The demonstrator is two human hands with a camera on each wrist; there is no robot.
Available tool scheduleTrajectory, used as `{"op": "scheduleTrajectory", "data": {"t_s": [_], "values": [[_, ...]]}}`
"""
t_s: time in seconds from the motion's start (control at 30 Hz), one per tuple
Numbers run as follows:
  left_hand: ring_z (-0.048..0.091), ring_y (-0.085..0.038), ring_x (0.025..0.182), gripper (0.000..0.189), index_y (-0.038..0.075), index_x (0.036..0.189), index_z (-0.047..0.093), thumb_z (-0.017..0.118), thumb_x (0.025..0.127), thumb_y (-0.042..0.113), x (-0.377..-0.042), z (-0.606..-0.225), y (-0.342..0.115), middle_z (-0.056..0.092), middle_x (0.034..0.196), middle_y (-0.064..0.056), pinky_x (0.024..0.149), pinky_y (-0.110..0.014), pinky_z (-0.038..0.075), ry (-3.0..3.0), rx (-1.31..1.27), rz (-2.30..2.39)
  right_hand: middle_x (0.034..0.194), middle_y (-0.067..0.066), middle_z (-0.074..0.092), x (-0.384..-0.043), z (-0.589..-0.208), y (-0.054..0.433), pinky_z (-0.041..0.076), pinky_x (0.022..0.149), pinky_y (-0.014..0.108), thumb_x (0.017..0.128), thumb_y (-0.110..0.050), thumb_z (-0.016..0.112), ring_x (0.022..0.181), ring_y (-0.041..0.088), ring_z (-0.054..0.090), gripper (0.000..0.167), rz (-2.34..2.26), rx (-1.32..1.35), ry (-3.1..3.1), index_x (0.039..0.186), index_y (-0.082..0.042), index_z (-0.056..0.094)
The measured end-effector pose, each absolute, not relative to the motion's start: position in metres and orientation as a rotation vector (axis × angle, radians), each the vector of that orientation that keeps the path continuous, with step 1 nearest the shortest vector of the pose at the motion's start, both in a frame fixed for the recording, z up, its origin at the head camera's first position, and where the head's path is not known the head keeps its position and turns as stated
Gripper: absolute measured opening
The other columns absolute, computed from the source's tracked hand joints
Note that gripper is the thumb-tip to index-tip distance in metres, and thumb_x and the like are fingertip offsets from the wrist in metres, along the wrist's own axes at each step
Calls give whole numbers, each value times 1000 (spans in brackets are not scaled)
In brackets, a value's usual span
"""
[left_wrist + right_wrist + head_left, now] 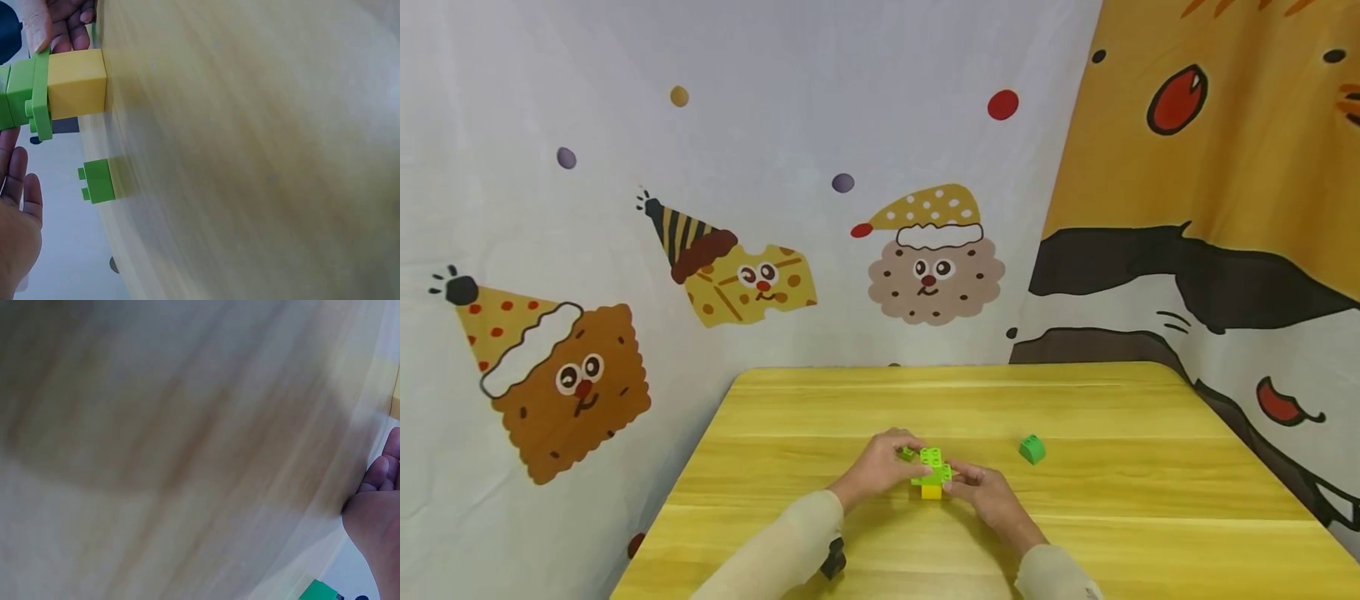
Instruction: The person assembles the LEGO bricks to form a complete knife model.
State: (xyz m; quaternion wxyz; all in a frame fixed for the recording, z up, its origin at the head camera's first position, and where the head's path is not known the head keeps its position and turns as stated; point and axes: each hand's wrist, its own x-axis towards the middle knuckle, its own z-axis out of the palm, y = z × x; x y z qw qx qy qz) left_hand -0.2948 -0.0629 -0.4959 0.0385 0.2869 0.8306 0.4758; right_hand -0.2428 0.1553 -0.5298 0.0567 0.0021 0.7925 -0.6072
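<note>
A small stack of toy building blocks stands on the table between the two hands, with a yellow block (78, 84) at its base. Above it comes a thin green studded plate (41, 97), then light green blocks (931, 458). From the left, my left hand (880, 465) holds the upper green part, thumb against its side. On the opposite side my right hand (994, 497) pinches the plate's edge, its thumb on the plate in the left wrist view. A loose green block (99, 181) sits beside the stack, partly hidden by my left hand in the head view.
A darker green block with a curved side (1032, 449) lies farther right on the wooden table (1112, 417). Something small and black (833, 558) shows beside the left sleeve. Behind the table's far edge hangs a printed cloth (812, 125).
</note>
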Motion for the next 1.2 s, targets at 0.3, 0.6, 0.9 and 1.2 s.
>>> {"op": "scheduleTrajectory", "data": {"t_s": [0.3, 0.6, 0.9, 1.2], "values": [[59, -29, 104, 37, 16, 113, 74, 81, 83, 36, -300, -496, -61, 63, 102, 12, 90, -47, 50, 2582, 939, 1388, 103, 6, 68, -244, -530, 156, 45, 94, 52, 89, -24, 75, 102, 23, 60, 52, -1848, 8, 2388, 134, -1, 61], [60, -25, 107, 42, 17, 119, 72, 79, 85, 39, -296, -501, -63, 65, 109, 11, 90, -40, 50, 2584, 876, 1399, 104, 6, 67, -241, -528, 155, 45, 94, 51, 88, -24, 77, 104, 24, 59, 51, -1844, 54, 2399, 132, -1, 62], [58, -27, 110, 44, 14, 122, 70, 79, 86, 37, -293, -503, -65, 63, 113, 7, 92, -46, 49, 2534, 856, 1471, 101, 5, 69, -241, -527, 153, 45, 94, 50, 87, -23, 78, 101, 23, 60, 52, -1852, 70, 2395, 131, -1, 63], [58, -28, 112, 47, 18, 126, 67, 81, 84, 34, -296, -505, -73, 64, 114, 9, 96, -50, 46, 2490, 884, 1473, 99, 5, 69, -243, -528, 152, 45, 92, 46, 86, -19, 78, 97, 21, 60, 51, -1888, 100, 2356, 131, -1, 63]]}}
